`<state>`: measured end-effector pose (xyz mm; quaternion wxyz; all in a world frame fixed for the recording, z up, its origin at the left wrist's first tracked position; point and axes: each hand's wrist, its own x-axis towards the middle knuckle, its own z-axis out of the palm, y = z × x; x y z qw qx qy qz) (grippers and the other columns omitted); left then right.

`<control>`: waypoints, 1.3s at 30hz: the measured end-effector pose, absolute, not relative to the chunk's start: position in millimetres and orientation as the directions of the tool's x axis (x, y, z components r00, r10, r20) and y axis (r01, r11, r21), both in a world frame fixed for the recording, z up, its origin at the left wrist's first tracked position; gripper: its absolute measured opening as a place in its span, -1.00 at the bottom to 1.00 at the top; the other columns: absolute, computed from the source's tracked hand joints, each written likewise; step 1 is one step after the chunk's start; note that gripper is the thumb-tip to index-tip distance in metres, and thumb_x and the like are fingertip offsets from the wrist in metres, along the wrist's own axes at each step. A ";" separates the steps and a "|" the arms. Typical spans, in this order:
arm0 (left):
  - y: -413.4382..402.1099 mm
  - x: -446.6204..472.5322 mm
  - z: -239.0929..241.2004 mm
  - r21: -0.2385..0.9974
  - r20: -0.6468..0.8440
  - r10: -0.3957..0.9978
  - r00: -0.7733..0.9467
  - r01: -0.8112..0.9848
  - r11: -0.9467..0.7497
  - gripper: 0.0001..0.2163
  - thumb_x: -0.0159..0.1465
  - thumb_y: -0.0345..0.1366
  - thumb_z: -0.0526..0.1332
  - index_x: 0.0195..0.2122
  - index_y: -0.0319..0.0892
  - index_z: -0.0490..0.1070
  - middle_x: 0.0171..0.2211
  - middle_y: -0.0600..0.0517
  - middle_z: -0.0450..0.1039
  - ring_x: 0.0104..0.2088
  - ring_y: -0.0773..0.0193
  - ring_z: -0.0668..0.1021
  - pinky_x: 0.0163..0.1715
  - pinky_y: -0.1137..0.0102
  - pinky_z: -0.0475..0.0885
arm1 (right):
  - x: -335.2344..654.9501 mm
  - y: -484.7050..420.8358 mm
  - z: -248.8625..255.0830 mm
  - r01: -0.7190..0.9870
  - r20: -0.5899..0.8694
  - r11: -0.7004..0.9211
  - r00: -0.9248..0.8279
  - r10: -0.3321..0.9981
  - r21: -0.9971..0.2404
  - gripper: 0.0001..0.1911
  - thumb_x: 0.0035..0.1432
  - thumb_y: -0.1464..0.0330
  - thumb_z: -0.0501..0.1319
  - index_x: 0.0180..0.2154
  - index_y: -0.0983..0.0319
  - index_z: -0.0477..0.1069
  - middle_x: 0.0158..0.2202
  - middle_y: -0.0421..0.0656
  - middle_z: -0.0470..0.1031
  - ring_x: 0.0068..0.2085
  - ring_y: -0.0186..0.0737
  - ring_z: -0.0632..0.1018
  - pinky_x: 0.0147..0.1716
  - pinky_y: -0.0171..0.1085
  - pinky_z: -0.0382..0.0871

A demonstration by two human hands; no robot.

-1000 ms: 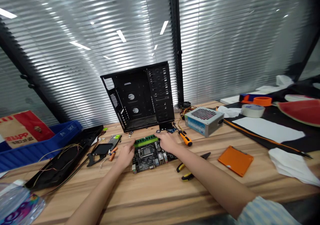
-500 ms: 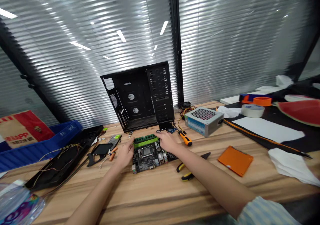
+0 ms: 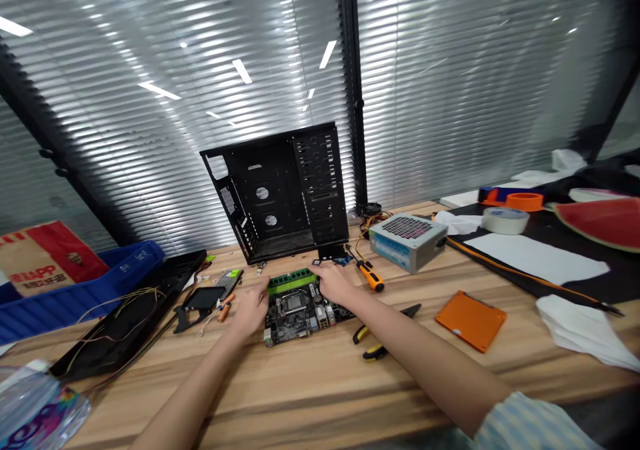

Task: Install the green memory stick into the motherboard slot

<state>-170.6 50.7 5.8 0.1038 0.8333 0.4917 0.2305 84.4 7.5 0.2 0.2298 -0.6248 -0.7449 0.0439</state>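
Note:
A motherboard (image 3: 291, 320) lies flat on the wooden table, its metal CPU socket facing up and its port blocks on the near side. Along its far edge runs a green RAM stick (image 3: 289, 278), close to a lime-green slot. My left hand (image 3: 251, 307) has its fingers closed at the stick's left end. At the right end, my right hand (image 3: 334, 283) pinches with thumb and index finger. Whether the stick sits fully in its slot cannot be made out. Pliers with yellow-black handles (image 3: 375, 352) lie partly under my right forearm.
Behind the board stands an open black PC case (image 3: 275, 197). To the right are a power supply (image 3: 409, 240), an orange screwdriver (image 3: 370, 277) and an orange plate (image 3: 471, 321). At left are a black bracket (image 3: 204, 298), a black panel with wires (image 3: 110, 330) and a blue bin (image 3: 135, 267).
Almost nothing differs. Both hands stay at the ends of the RAM stick, with only a very slight shift of the fingers.

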 end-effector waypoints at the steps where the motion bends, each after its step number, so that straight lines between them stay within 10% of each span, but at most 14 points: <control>1: 51.0 -170.7 5.3 0.399 0.284 0.867 0.409 0.772 -0.495 -0.51 0.26 -0.34 0.00 0.20 -0.29 0.37 0.15 -0.16 0.42 0.14 0.04 0.49 0.16 0.21 0.37 | 84.2 7.0 1.0 0.913 0.279 0.212 -0.115 0.953 -0.348 -0.32 0.09 0.59 0.04 0.24 0.15 0.33 0.15 -0.04 0.46 0.14 -0.09 0.45 0.05 -0.18 0.29; 39: 49.9 -169.5 7.0 0.403 0.295 0.872 0.390 0.777 -0.484 -0.47 0.24 -0.33 -0.04 0.22 -0.41 0.34 0.09 -0.18 0.49 0.09 0.04 0.53 0.14 0.21 0.38 | 85.2 6.8 1.9 0.910 0.297 0.205 -0.096 0.950 -0.360 -0.33 0.10 0.57 0.03 0.24 0.13 0.34 0.04 -0.03 0.53 0.06 -0.10 0.50 0.02 -0.21 0.29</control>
